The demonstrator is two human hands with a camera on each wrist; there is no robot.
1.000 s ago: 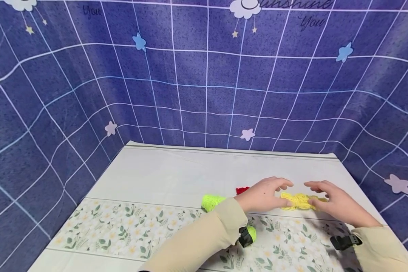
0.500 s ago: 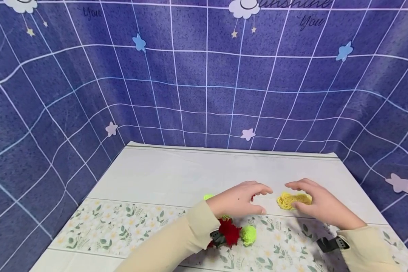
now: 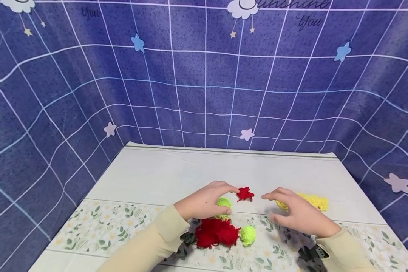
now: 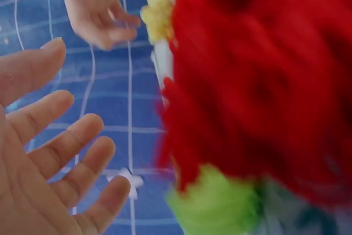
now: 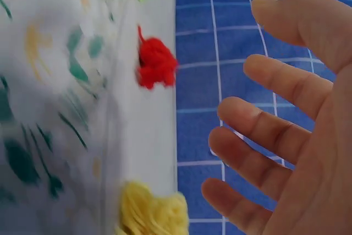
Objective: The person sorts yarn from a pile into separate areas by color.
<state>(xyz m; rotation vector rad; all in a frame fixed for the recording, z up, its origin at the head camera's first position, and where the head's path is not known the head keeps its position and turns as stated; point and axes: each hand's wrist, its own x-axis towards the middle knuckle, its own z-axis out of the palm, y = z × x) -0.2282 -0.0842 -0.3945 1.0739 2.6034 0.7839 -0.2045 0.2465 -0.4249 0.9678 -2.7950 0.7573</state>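
My left hand (image 3: 205,201) hovers with fingers spread and holds nothing. Just beyond its thumb lies a green yarn bundle (image 3: 224,204), partly hidden by the hand. Below that hand is a large red yarn bundle (image 3: 217,233), which fills much of the left wrist view. A small green yarn ball (image 3: 248,235) sits beside it. Between the two hands, farther back, rests a small red yarn bundle (image 3: 245,193). My right hand (image 3: 297,213), fingers apart and empty, is in front of a yellow yarn skein (image 3: 315,201), covering part of it.
A white cloth (image 3: 163,170) with a floral band (image 3: 115,224) covers the table. Blue grid-patterned curtain (image 3: 190,94) walls stand at the back and both sides.
Both hands have moved left, away from the yellow skein they were around at first. The large red bundle, hidden by the left arm earlier, now shows. The yarn appears to stay in place.
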